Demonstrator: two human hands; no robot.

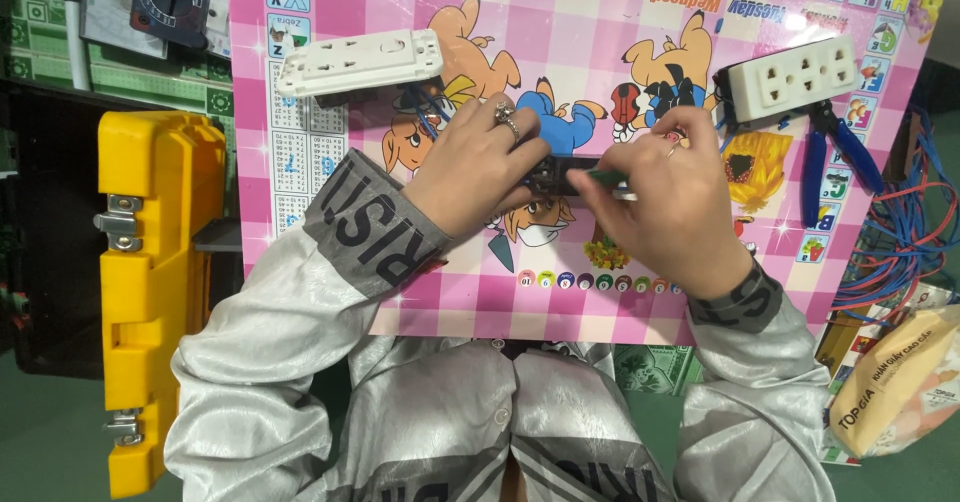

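Mid-assembly on a dark socket insert (556, 174), centred on the pink mat (450, 292). Left hand (478, 162) closed around the insert's left end, pinning it down. Right hand (668, 190) pinched shut on a green-handled screwdriver (610, 178), tip at the insert. Likely tightening a terminal; next calls for steady bracing and small turns. White cover (360, 62), power strip (792, 77), blue pliers (835, 152) nearby.

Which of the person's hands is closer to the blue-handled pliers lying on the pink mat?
Right. The right hand works just left of the blue-handled pliers; the left hand lies farther off, beyond the right hand, toward the mat's middle.
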